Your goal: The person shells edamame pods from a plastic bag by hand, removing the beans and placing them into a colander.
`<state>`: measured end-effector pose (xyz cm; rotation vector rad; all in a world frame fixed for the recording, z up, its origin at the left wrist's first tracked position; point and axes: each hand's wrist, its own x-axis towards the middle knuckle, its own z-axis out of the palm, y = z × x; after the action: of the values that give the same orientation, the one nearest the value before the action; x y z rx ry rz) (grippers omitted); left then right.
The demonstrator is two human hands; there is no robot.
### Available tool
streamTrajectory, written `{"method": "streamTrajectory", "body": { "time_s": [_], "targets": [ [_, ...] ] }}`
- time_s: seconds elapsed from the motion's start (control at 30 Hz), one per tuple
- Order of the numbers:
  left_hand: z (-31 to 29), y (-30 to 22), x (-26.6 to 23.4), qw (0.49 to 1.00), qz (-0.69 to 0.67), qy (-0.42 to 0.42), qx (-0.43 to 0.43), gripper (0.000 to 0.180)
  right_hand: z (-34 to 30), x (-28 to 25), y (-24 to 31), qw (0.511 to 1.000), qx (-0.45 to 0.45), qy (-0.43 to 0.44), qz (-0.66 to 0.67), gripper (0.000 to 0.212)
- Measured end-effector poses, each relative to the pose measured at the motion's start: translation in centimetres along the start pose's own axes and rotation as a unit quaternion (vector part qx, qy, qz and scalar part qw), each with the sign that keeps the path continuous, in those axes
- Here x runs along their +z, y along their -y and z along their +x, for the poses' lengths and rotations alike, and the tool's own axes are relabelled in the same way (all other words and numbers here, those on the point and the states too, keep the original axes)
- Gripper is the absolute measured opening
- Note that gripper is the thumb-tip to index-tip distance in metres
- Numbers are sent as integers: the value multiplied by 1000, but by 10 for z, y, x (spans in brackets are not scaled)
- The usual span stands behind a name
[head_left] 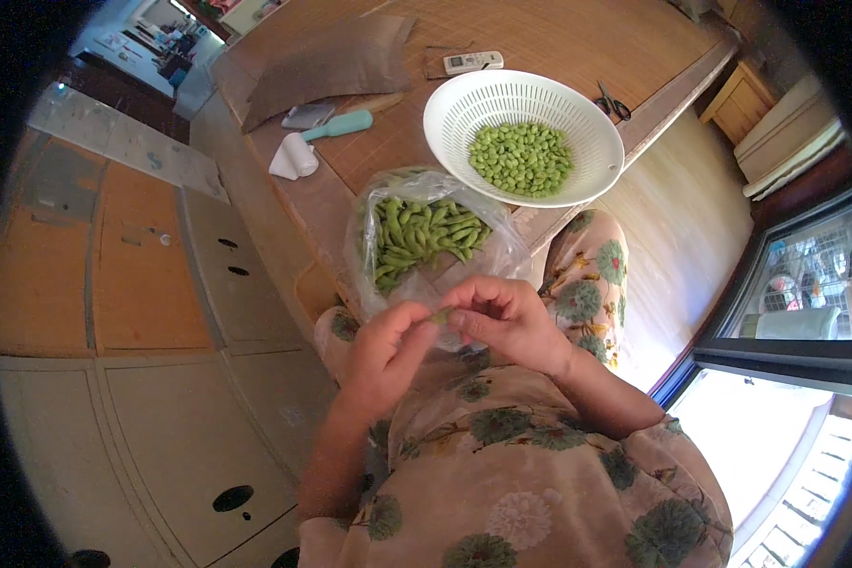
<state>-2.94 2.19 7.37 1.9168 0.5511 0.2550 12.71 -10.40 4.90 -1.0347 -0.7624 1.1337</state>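
Between my two hands is a small green soybean pod (442, 315), mostly covered by my fingers. My left hand (391, 346) pinches it from the left, and my right hand (509, 325) grips it from the right with thumb and fingers pressed together. Just beyond them a clear plastic bag (362, 232) lies with its mouth spread, full of whole green soybean pods (426, 232). Behind it, to the right, a white slotted colander (450, 114) holds a heap of shelled green beans (521, 159).
On the wooden table (540, 38) are a white remote control (473, 62), black scissors (613, 100), a teal-handled lint roller (339, 124) and a brown cushion-like piece (336, 66). Cabinets (133, 256) line the left side. A glass door (786, 275) stands at right.
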Motion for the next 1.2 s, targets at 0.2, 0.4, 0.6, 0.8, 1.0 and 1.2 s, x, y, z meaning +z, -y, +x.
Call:
{"method": "streamTrajectory", "body": {
  "time_s": [0.2, 0.4, 0.6, 0.8, 1.0, 1.2],
  "targets": [
    [3, -13, 5, 991, 114, -6, 67, 13, 0, 0, -2, 1000, -14, 4, 16, 12],
    [3, -20, 9, 952, 244, -66, 172, 14, -1, 0, -5, 999, -34, -25, 2, 16],
    [1, -21, 9, 942, 259, -93, 193, 16, -3, 4, -4, 999, -24, -23, 25, 14],
    [-1, -23, 5, 948, 255, -91, 166, 18, 0, 9, -5, 999, -31, -39, 15, 12],
    [-1, -26, 4, 936, 297, -79, 170, 18, 1, 11, -2, 999, -24, -46, 8, 6],
    [-1, -16, 11, 914, 359, -72, 177, 18, 3, 13, -9, 996, -22, -86, -26, 7]
  ]
}}
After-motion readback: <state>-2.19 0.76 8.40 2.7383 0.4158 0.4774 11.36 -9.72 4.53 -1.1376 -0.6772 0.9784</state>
